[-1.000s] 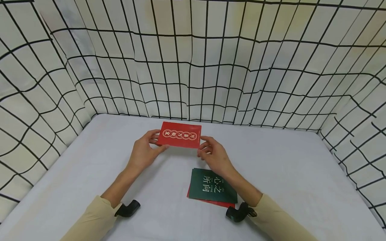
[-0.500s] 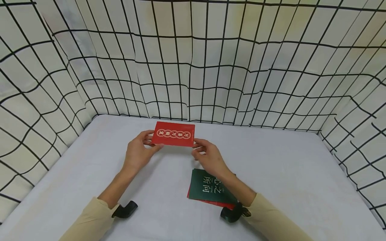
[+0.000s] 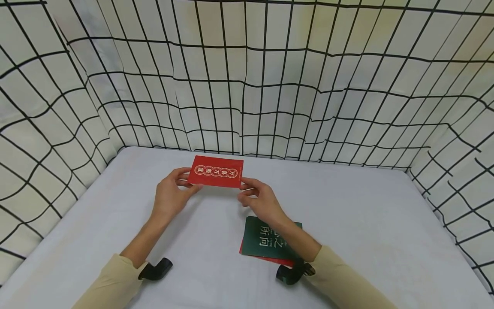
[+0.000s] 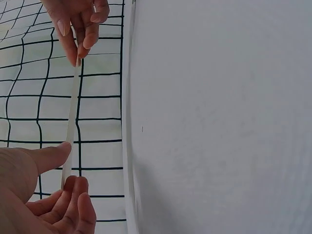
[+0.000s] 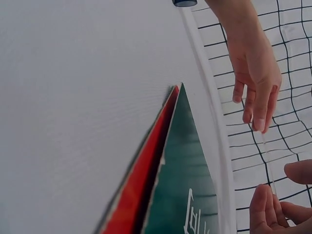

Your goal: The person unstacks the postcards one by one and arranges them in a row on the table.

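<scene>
While black netting [image 3: 264, 49] over pale sheeting fills the back and both sides of your view, a white bench [image 3: 366, 214] spreads below it. Your beige left sleeve [image 3: 109, 281] and beige right sleeve [image 3: 347, 281] come in from the near edge. Out of them reach your two hands, both raised above the bench near its far side. Your left hand [image 3: 170, 195] is grasping the left end of a red card, its thumb in front and its fingers behind. Your right hand [image 3: 264, 201] has fingertips touching the card's lower right corner, the thumb standing apart just below; you cannot tell whether those fingers grip it. Under your right forearm lies a green card [image 3: 254, 236], with another red piece [image 5: 134, 195] beneath it, poking out along the near edge. The red card [image 3: 215, 179] itself is held up off the bench, its face toward your head camera; from both wrists you see it edge-on. A black left wrist mount [image 3: 156, 270] and black right wrist mount [image 3: 289, 274] sit at your cuffs. Smallest, pale ringed characters [image 3: 216, 171] run along the red card.
</scene>
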`<state>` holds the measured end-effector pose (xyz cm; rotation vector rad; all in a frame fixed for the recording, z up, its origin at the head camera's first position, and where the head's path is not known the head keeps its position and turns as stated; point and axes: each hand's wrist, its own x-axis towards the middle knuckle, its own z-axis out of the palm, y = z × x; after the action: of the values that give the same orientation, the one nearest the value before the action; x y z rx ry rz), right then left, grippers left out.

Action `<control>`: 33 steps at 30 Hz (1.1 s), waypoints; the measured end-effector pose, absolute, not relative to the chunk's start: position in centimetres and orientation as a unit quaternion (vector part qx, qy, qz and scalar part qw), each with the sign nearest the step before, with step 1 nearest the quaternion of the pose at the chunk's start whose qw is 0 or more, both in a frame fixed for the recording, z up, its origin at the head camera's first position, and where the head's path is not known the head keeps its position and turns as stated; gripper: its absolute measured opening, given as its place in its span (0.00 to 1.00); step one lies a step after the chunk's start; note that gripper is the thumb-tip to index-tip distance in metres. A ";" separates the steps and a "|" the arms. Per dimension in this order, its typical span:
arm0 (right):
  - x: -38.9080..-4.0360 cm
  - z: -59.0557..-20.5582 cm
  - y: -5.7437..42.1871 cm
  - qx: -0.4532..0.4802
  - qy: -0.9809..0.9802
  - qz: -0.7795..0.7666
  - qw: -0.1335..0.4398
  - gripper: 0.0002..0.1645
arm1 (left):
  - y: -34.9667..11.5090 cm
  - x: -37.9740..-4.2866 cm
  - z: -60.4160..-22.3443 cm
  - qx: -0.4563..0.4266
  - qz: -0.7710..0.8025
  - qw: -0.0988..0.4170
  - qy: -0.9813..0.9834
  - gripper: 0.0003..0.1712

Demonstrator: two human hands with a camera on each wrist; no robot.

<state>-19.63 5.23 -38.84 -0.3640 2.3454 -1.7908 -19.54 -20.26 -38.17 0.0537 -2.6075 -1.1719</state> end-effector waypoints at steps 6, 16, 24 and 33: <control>-19.8 -38.9 4.7 -0.115 0.784 -0.603 0.087 0.37 | -20.6 -19.8 -38.4 0.032 -0.409 0.152 -0.899 0.35; -20.2 -39.3 3.2 -0.119 0.790 -0.594 0.092 0.39 | -21.5 -19.9 -38.2 0.052 -0.392 0.152 -0.906 0.35; -20.4 -39.3 1.8 -0.111 0.803 -0.576 0.106 0.38 | -22.3 -19.4 -38.1 0.062 -0.386 0.138 -0.910 0.36; -20.3 -39.3 1.0 -0.118 0.820 -0.552 0.095 0.35 | -22.8 -19.6 -38.0 0.065 -0.367 0.127 -0.919 0.36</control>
<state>-20.27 1.04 -39.28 -0.3496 2.4324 -1.6356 -19.58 -22.78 -37.99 0.1887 -2.6749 -1.0692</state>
